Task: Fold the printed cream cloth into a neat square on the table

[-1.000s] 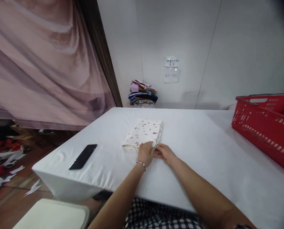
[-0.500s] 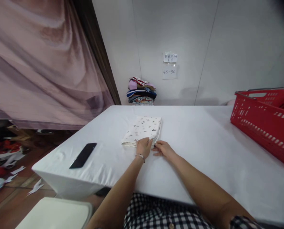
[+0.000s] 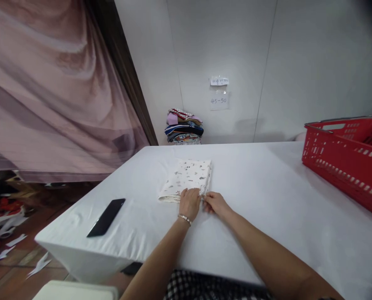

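A folded white cloth (image 3: 187, 177) with small grey and dark prints lies on the white-covered table, its stacked layers showing along the near and right edges. My left hand (image 3: 190, 204), with a bracelet at the wrist, is closed on the near edge by the right corner, fingers over the top and thumb at the corner. Beside it, my right hand (image 3: 216, 203) pinches the same near right corner between thumb and fingers. The fingertips of both hands are partly hidden where they meet at the cloth.
A black phone (image 3: 106, 217) lies on the table's left side. The red plastic basket (image 3: 345, 166) stands at the right. Behind the far edge rises a stack of folded fabrics (image 3: 184, 129) against the wall. A pale stool (image 3: 76, 291) is at the lower left.
The cloth stays in place on the table. My right hand shifts slightly at the corner and its fingers curl in more. The whole view tilts a little.
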A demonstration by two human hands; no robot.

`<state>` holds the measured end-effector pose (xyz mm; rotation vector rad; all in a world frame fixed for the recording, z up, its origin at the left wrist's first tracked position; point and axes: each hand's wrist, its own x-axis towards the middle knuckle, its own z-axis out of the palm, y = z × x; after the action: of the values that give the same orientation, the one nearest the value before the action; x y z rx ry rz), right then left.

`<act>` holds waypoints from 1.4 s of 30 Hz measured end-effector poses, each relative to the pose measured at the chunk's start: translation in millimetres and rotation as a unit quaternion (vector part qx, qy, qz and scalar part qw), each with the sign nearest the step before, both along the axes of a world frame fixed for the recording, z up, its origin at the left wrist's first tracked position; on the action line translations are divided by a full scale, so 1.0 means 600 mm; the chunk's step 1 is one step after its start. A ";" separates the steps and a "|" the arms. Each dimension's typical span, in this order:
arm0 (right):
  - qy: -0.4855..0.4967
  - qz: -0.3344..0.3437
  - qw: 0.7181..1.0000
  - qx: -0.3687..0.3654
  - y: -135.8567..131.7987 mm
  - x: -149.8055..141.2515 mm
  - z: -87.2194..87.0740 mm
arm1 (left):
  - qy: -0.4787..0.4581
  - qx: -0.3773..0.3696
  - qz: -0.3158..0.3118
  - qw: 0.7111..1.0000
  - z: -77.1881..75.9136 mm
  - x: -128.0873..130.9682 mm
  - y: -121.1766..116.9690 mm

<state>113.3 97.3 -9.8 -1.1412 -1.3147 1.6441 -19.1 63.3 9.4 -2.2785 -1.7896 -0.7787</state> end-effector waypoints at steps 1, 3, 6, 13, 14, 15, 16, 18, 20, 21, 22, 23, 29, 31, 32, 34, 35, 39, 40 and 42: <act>-0.002 0.007 1.000 0.002 0.000 0.001 -0.001 | 0.000 -0.001 -0.001 1.000 -0.003 0.000 -0.001; -0.013 0.019 1.000 0.009 0.001 0.003 -0.003 | -0.003 0.003 -0.001 1.000 -0.006 0.000 -0.001; -0.050 0.017 0.998 0.043 0.002 0.006 -0.004 | -0.028 0.017 0.020 0.999 -0.004 -0.002 0.003; -0.119 -0.004 0.986 0.119 -0.002 0.014 0.005 | -0.075 -0.002 0.020 0.997 0.004 -0.002 0.010; -0.123 -0.002 0.984 0.126 -0.002 0.015 0.005 | -0.088 -0.005 0.026 0.996 0.004 -0.002 0.011; -0.125 0.002 0.983 0.133 -0.002 0.015 0.005 | -0.102 -0.009 0.036 0.994 0.004 -0.003 0.011; -0.126 0.005 0.983 0.135 -0.002 0.016 0.004 | -0.115 -0.014 0.047 0.992 0.004 -0.003 0.012; -0.126 0.016 0.984 0.126 -0.001 0.017 0.001 | -0.131 -0.020 0.062 0.989 0.005 -0.004 0.014; -0.125 0.021 0.986 0.106 0.000 0.017 -0.002 | -0.131 -0.020 0.063 0.989 0.006 -0.004 0.015; -0.125 0.020 0.987 0.100 0.000 0.017 -0.004 | -0.126 -0.018 0.060 0.990 0.007 -0.003 0.015; -0.125 0.015 0.987 0.097 0.000 0.016 -0.005 | -0.120 -0.016 0.058 0.991 0.008 -0.001 0.015; -0.123 0.010 0.988 0.098 0.000 0.015 -0.005 | -0.112 -0.014 0.056 0.992 0.008 0.000 0.014; -0.103 -0.003 0.988 0.116 -0.004 0.011 -0.003 | -0.064 -0.016 0.037 0.997 0.005 0.004 0.009; -0.098 0.003 0.987 0.126 -0.006 0.010 0.000 | -0.056 -0.013 0.027 0.998 0.001 0.003 0.009; -0.096 0.004 0.986 0.135 -0.007 0.010 0.001 | -0.054 -0.010 0.024 0.998 -0.001 0.003 0.010; -0.094 0.000 0.984 0.151 -0.008 0.010 0.003 | -0.050 -0.006 0.021 0.999 -0.004 0.002 0.011; -0.094 -0.004 0.984 0.155 -0.008 0.010 0.003 | -0.049 -0.003 0.019 0.999 -0.006 0.002 0.011; -0.106 -0.017 0.982 0.155 -0.009 0.012 0.006 | -0.046 0.006 0.003 0.999 -0.012 0.001 0.007; -0.109 -0.018 0.982 0.156 -0.009 0.012 0.008 | -0.046 0.009 -0.003 0.999 -0.014 0.000 0.004; -0.111 -0.014 0.981 0.158 -0.009 0.012 0.009 | -0.045 0.012 -0.017 0.999 -0.015 -0.004 -0.001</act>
<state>120.5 91.9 -4.2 -1.1641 -1.6245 1.2567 -21.2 63.0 0.2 -2.2992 -1.7732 -0.9162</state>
